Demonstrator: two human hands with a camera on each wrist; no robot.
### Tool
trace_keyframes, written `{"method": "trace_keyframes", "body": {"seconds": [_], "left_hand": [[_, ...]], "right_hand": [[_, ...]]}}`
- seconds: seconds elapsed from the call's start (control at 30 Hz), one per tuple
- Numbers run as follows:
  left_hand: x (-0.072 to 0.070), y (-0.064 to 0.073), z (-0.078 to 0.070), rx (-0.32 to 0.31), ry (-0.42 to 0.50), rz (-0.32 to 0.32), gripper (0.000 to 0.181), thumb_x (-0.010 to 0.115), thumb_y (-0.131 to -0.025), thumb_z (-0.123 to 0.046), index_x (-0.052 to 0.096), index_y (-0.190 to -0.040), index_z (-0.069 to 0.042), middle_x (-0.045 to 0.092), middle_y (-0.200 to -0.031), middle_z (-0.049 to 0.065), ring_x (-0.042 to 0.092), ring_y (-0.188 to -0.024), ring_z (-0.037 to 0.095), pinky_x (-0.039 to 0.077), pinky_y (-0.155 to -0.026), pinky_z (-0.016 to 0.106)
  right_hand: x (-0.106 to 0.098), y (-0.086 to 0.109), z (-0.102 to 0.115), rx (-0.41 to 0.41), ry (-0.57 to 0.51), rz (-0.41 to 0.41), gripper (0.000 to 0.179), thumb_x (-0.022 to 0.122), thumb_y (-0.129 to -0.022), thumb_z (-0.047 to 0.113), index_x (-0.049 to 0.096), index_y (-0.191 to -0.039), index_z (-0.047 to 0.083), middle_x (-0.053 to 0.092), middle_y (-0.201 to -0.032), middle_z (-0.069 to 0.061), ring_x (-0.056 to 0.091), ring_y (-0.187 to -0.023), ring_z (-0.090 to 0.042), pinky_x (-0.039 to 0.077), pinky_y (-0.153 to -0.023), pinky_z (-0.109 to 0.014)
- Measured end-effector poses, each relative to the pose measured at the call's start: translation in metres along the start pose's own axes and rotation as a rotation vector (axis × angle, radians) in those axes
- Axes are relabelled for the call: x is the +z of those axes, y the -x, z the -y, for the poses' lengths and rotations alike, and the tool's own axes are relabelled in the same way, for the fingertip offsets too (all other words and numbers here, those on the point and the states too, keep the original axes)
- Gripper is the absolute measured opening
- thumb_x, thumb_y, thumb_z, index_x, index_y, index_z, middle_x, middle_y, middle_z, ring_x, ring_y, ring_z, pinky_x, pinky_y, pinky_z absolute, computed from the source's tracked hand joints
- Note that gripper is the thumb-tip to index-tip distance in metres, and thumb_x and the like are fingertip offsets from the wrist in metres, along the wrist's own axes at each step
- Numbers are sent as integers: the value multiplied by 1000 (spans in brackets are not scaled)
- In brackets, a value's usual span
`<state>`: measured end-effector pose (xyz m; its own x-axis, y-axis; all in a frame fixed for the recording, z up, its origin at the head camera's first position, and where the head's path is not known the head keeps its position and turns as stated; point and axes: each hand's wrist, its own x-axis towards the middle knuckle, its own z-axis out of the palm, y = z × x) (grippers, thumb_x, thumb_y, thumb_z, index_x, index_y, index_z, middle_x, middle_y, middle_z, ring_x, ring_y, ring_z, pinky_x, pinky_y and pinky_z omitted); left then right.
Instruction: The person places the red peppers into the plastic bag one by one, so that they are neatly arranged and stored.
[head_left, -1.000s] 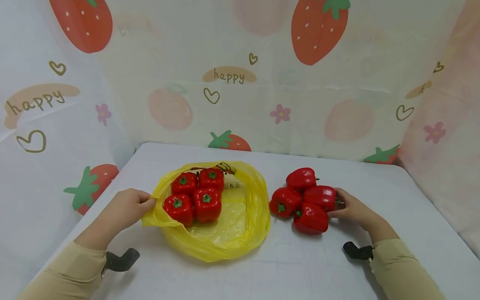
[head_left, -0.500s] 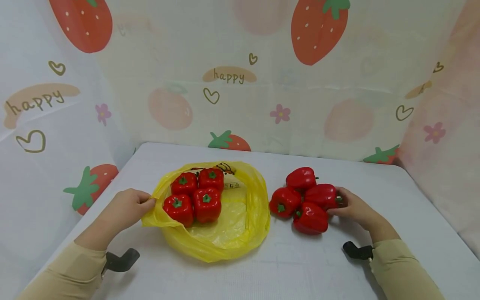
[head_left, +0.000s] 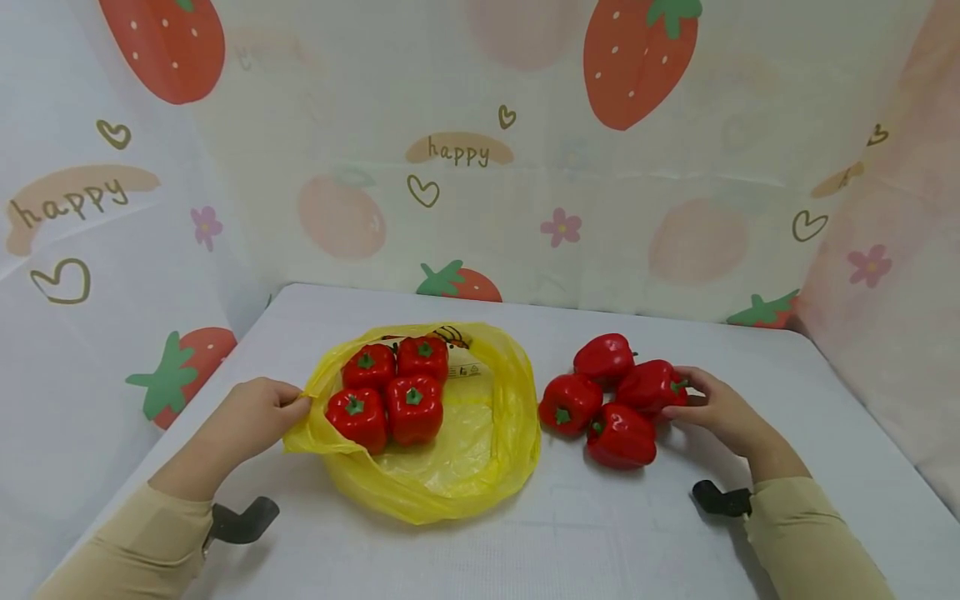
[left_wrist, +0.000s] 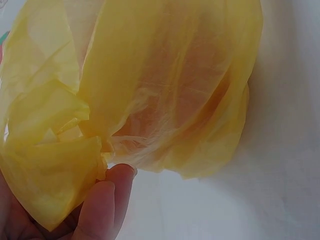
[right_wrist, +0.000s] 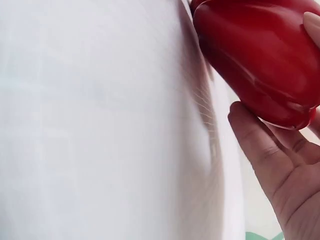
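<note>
My left hand [head_left: 253, 415] pinches the left rim of a yellow plastic bag [head_left: 427, 504] in the head view. The left wrist view has thumb and finger [left_wrist: 97, 210] gathered on the thin film. Several red bell peppers [head_left: 414, 408] stand in the bag's left half, green stems up. To the right of the bag, my right hand [head_left: 731, 421] grips a red bell pepper [head_left: 647, 387] by its stem end, thumb in front and fingers behind. In the right wrist view, that glossy pepper [right_wrist: 260, 55] lies between the fingertips, partly out of frame.
Three more red bell peppers cluster beside the held one: one behind [head_left: 603, 358], one at left [head_left: 568, 406], one in front [head_left: 621, 437]. All rest on a white-covered table [head_left: 585, 542]. A strawberry-print cloth [head_left: 480, 217] rises behind and at both sides.
The gripped bell pepper has shifted slightly right and back with my right hand, opening a small gap in the cluster. My left hand and the bag stay put.
</note>
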<state>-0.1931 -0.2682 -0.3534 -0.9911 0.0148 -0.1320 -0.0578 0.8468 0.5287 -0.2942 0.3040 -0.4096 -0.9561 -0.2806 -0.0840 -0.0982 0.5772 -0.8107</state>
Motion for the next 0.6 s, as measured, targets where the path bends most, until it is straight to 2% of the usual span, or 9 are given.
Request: {"method": "trace_keyframes", "body": {"seconds": [0.33, 0.43, 0.6], "left_hand": [[0, 0, 1, -22, 5, 7, 29, 52, -91, -27, 67, -99, -3, 59, -73, 2, 49, -70, 19, 44, -60, 29], [-1, 0, 2, -17, 3, 1, 29, 52, -91, -27, 67, -99, -4, 60, -73, 2, 49, -69, 19, 43, -60, 29], [-1, 1, 1, -17, 10, 8, 30, 52, -91, -29, 67, -100, -4, 60, -73, 1, 49, -70, 19, 43, -60, 29]], "right_hand": [[-18, 3, 14, -25, 14, -56, 74, 67, -81, 35, 29, -139, 10, 36, -132, -17, 39, -121, -43, 43, -88, -52], [-22, 2, 20, -66, 13, -65, 72, 66, -83, 32, 29, -139, 8, 37, -130, -16, 41, -120, -43, 45, -87, -48], [-26, 1, 37, -127, 25, -85, 69, 65, -84, 30, 29, -139, 8, 38, -131, -14, 43, -118, -41, 49, -81, -34]]}}
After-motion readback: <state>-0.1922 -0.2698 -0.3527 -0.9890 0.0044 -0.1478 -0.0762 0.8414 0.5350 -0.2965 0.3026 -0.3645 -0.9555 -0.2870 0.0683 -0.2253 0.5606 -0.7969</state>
